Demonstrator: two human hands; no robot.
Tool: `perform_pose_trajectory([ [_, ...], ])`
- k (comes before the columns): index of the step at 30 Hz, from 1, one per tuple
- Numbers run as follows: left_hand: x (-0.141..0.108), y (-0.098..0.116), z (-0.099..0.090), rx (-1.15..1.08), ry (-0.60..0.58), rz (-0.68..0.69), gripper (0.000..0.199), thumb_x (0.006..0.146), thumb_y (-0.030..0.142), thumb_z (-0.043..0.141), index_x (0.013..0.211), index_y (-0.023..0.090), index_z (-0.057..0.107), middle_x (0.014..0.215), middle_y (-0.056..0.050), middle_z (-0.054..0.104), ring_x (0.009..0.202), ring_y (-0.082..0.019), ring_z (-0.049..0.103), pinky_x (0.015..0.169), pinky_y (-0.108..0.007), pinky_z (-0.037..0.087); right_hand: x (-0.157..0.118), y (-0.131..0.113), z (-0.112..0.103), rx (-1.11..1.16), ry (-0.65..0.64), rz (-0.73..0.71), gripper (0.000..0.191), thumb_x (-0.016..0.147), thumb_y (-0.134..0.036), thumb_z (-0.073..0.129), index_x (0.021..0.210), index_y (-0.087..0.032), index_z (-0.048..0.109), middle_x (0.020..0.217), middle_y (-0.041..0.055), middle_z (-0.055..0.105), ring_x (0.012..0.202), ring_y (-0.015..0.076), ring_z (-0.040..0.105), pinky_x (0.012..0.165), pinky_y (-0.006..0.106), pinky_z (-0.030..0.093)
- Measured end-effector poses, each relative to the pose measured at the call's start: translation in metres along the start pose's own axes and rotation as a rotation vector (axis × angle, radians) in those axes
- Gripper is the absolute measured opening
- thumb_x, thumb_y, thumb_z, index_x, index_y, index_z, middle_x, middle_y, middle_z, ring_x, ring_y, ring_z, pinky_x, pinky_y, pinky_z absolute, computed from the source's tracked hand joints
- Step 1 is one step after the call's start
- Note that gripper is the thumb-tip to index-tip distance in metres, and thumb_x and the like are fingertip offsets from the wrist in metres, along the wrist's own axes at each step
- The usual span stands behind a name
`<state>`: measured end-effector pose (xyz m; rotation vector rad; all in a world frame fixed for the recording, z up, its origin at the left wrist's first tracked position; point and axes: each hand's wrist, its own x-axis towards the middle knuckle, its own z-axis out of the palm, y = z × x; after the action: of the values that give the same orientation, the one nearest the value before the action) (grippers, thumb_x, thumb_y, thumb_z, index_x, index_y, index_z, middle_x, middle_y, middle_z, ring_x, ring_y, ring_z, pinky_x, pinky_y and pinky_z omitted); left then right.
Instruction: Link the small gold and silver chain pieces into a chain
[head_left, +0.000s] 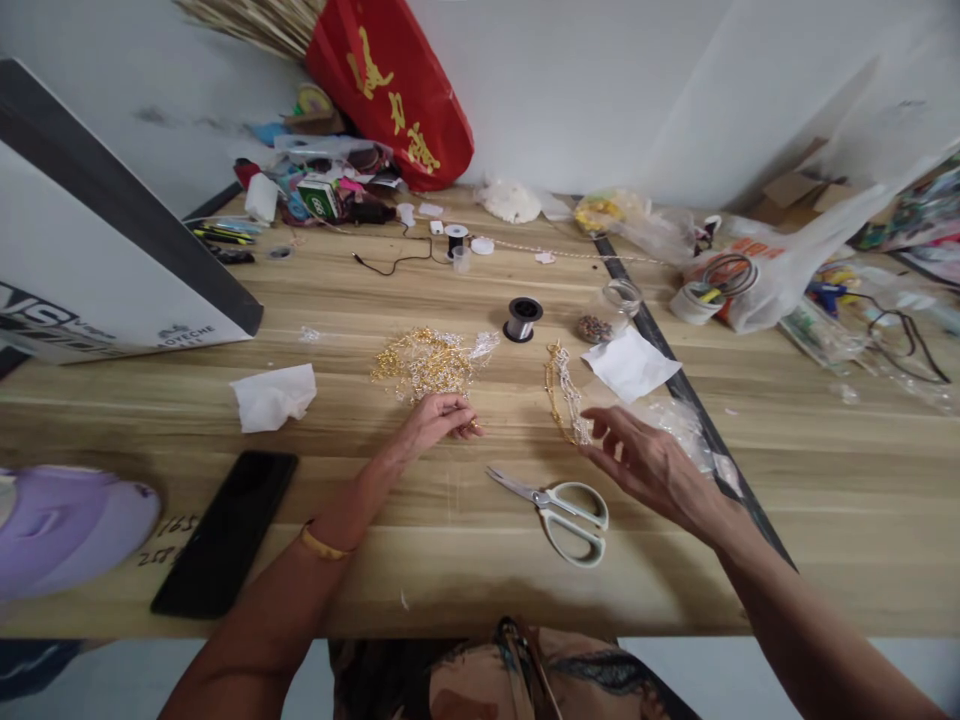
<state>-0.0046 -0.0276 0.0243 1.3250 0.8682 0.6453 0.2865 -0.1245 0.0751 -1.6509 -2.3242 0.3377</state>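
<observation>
A tangled heap of gold and silver beaded chains (431,362) lies at the middle of the table. Just in front of it, my left hand (442,418) is closed in a pinch, with a small gold beaded piece showing at the fingertips. My right hand (649,462) is open, thumb and fingers apart, beside a few gold and silver chains (564,395) laid lengthwise. Its fingertips are close to the chains' near end; I cannot tell if they touch. Scissors (559,510) with pale handles lie between my forearms, blades pointing left toward my left hand.
Beyond the chains stand a wire spool (523,318) and a jar of brown beads (606,312). White paper (631,364) lies right, a tissue (274,397) left. A black phone (225,535), purple cap (75,525) and large box (112,240) occupy the left; plastic bags (787,270) sit far right.
</observation>
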Motion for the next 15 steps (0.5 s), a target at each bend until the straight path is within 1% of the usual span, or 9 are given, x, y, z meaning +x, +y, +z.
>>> perform_pose_trajectory([
  [1,0.000,0.000,0.000,-0.002,0.005,-0.006,0.030,0.075,0.042,0.065,0.073,0.012,0.060,0.074,-0.009,0.073,0.058,-0.011,0.062,0.057,-0.022,0.048,-0.008,-0.004,0.002,0.026,-0.062,-0.018,0.031,0.091,-0.037,0.047,0.117,-0.019,0.051,0.087,0.0058,0.063,0.058,0.0127,0.061,0.056,0.026,0.048],
  [2,0.000,0.000,0.001,-0.003,0.009,-0.016,0.030,0.075,0.042,0.065,0.074,0.012,0.060,0.074,-0.009,0.073,0.059,-0.012,0.063,0.058,-0.022,0.048,-0.015,-0.009,0.004,0.039,-0.128,-0.046,0.028,0.091,-0.037,0.048,0.113,-0.020,0.053,0.083,0.0049,0.063,0.059,0.0130,0.061,0.057,0.026,0.048],
  [4,0.000,0.000,0.001,-0.007,0.019,-0.035,0.030,0.076,0.041,0.065,0.074,0.012,0.058,0.075,-0.010,0.073,0.062,-0.013,0.065,0.059,-0.022,0.049,-0.026,-0.019,0.013,0.025,-0.223,-0.121,0.027,0.091,-0.036,0.049,0.112,-0.022,0.056,0.090,0.0069,0.064,0.069,0.0157,0.063,0.062,0.027,0.049],
  [5,0.000,0.000,0.002,-0.011,0.023,-0.043,0.029,0.076,0.041,0.064,0.075,0.012,0.058,0.076,-0.010,0.073,0.063,-0.013,0.066,0.059,-0.023,0.049,-0.031,-0.024,0.017,0.003,-0.272,-0.173,0.027,0.091,-0.034,0.049,0.115,-0.024,0.056,0.095,0.0077,0.064,0.077,0.0177,0.064,0.064,0.028,0.050],
  [6,0.000,-0.001,0.002,-0.018,0.025,-0.048,0.029,0.077,0.040,0.064,0.075,0.012,0.057,0.077,-0.010,0.073,0.064,-0.014,0.067,0.060,-0.023,0.050,-0.035,-0.029,0.022,-0.027,-0.289,-0.191,0.030,0.091,-0.031,0.049,0.120,-0.026,0.053,0.100,0.0083,0.063,0.083,0.0192,0.063,0.066,0.029,0.051],
  [8,0.001,-0.002,0.003,-0.035,0.025,-0.053,0.028,0.077,0.039,0.064,0.076,0.013,0.056,0.077,-0.010,0.073,0.066,-0.015,0.068,0.061,-0.023,0.050,-0.040,-0.035,0.030,-0.099,-0.264,-0.162,0.041,0.090,-0.025,0.049,0.131,-0.027,0.045,0.107,0.0102,0.061,0.090,0.0212,0.062,0.067,0.030,0.053],
  [10,0.001,-0.003,0.004,-0.048,0.022,-0.054,0.028,0.077,0.039,0.064,0.076,0.013,0.054,0.077,-0.010,0.073,0.067,-0.015,0.069,0.061,-0.023,0.050,-0.043,-0.037,0.037,-0.148,-0.250,-0.148,0.048,0.088,-0.021,0.049,0.136,-0.027,0.040,0.110,0.0111,0.060,0.093,0.0225,0.060,0.066,0.031,0.053],
  [12,0.001,-0.003,0.004,-0.048,0.025,-0.055,0.028,0.078,0.039,0.063,0.077,0.013,0.052,0.077,-0.010,0.074,0.067,-0.016,0.069,0.061,-0.023,0.050,-0.044,-0.037,0.042,-0.175,-0.243,-0.146,0.049,0.088,-0.021,0.049,0.136,-0.026,0.039,0.109,0.0115,0.060,0.093,0.0230,0.059,0.067,0.032,0.053],
  [15,0.002,-0.003,0.004,-0.033,0.024,-0.057,0.029,0.078,0.040,0.063,0.078,0.014,0.050,0.076,-0.010,0.073,0.069,-0.016,0.070,0.060,-0.023,0.050,-0.042,-0.036,0.042,-0.175,-0.242,-0.134,0.043,0.088,-0.023,0.049,0.131,-0.026,0.045,0.105,0.0115,0.060,0.092,0.0228,0.059,0.068,0.031,0.052],
])
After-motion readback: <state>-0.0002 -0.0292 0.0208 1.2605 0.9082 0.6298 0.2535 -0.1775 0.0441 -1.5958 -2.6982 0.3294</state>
